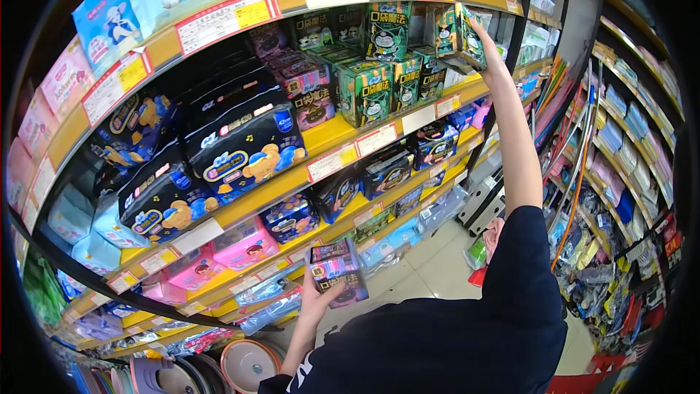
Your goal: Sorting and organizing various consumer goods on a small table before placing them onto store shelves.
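Observation:
Low in front of my body, my left hand (316,300) holds a black and purple printed box (345,271) with pink stripes on one face. My right hand (489,50) reaches up to the shelf at the upper right and grips a green and black box (471,35) with a cartoon print. Beside that box is an orange and green printed face (445,33); whether it belongs to the same box I cannot tell. More green boxes (363,90) stand left of my right hand, one on top of others. Purple boxes (311,98) are stacked next to them.
Large black packs (246,148) fill the shelf's left part. Price labels (350,153) line the yellow shelf edge. Lower shelves hold pink packs (246,243) and dark packs (388,172). Basins (249,366) stand at the lower left. Poles (579,158) lean at the right.

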Available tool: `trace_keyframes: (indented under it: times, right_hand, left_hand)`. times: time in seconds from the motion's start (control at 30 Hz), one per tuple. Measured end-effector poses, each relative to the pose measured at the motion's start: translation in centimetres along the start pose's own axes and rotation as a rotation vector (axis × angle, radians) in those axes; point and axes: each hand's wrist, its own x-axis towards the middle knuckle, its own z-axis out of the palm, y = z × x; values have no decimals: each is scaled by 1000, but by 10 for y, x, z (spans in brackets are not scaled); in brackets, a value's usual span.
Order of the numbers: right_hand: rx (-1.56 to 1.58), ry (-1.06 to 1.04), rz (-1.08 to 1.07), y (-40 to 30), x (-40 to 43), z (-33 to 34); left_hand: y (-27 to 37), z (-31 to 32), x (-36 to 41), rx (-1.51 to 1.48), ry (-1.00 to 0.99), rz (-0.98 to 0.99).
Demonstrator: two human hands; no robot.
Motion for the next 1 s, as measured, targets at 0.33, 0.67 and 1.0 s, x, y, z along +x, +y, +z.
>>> trace_keyframes:
  times: [0.33, 0.67, 1.0]
  right_hand:
    - [-38, -107, 20, -9, 23, -13]
    - [-508, 198, -639, 31, 53, 26]
    - [-674, 328, -944, 48, 33, 12]
  left_hand:
    - [28, 46, 32, -10, -114, 2]
    - [55, 75, 45, 170, -27, 263]
    - [101, 103, 64, 384, 145, 525]
